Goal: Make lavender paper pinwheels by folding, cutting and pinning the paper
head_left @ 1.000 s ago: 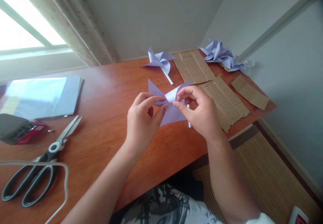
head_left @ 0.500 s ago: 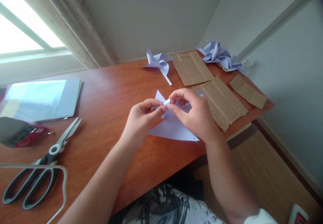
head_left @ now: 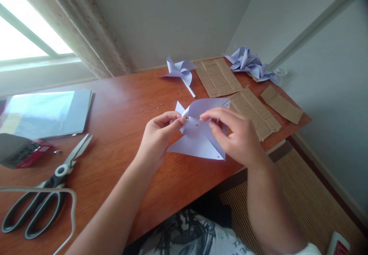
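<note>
A pale paper sheet (head_left: 192,146), cut into flaps with small punched holes near its corners and middle, lies at the table's near edge. My left hand (head_left: 161,130) pinches a curled flap tip of it between thumb and fingers, and the hole in that tip shows. My right hand (head_left: 234,132) hovers over the sheet's right side, thumb and forefinger apart, with nothing visible between them. Beyond the sheet lies a finished paper pinwheel (head_left: 179,70) on a rolled paper stick.
Cardboard pieces (head_left: 218,77) lie at the back right, with a pile of pinwheels (head_left: 250,63) behind them. Scissors (head_left: 60,174), a white cable (head_left: 73,209), an open box (head_left: 23,151) and a folder (head_left: 57,111) lie on the left. Tiny scattered bits (head_left: 155,105) dot the table.
My right hand has come away from the flap tip and moved right, its fingers parting. The left hand still pinches the tip; the sheet's holes now show.
</note>
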`<state>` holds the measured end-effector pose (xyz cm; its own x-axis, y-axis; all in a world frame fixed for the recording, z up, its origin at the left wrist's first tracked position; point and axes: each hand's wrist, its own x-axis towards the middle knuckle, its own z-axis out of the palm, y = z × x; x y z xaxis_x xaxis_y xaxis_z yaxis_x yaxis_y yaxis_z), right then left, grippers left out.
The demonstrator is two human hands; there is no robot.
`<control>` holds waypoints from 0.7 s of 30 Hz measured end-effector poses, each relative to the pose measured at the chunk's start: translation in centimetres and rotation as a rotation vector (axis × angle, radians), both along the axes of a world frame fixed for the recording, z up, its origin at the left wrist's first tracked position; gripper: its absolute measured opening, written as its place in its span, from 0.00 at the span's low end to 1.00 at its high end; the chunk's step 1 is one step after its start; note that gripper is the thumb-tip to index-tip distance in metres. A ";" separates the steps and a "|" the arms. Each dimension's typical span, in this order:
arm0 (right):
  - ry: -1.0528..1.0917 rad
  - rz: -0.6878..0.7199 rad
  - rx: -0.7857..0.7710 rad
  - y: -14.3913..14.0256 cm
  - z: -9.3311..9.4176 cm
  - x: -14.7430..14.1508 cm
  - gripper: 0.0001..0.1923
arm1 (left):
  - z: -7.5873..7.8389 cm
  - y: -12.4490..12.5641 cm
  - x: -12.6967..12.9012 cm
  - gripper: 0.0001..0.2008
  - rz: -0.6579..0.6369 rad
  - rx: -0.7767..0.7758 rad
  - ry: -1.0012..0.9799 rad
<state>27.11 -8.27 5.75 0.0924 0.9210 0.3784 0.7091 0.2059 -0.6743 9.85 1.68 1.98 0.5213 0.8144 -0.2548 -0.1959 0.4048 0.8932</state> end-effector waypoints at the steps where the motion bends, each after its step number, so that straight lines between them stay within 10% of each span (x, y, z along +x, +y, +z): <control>1: -0.059 0.067 0.000 -0.7 0.2 0.5 0.18 | 0.0 0.2 -0.1 0.07 0.001 -0.011 -0.004; 8: -0.166 0.211 -0.078 -3.0 0.0 2.0 0.13 | -0.4 0.6 -0.4 0.08 0.002 -0.037 0.001; 21: 0.022 -0.287 -0.116 0.3 -0.6 -1.9 0.04 | -0.7 0.4 0.1 0.04 -0.081 -0.006 -0.120</control>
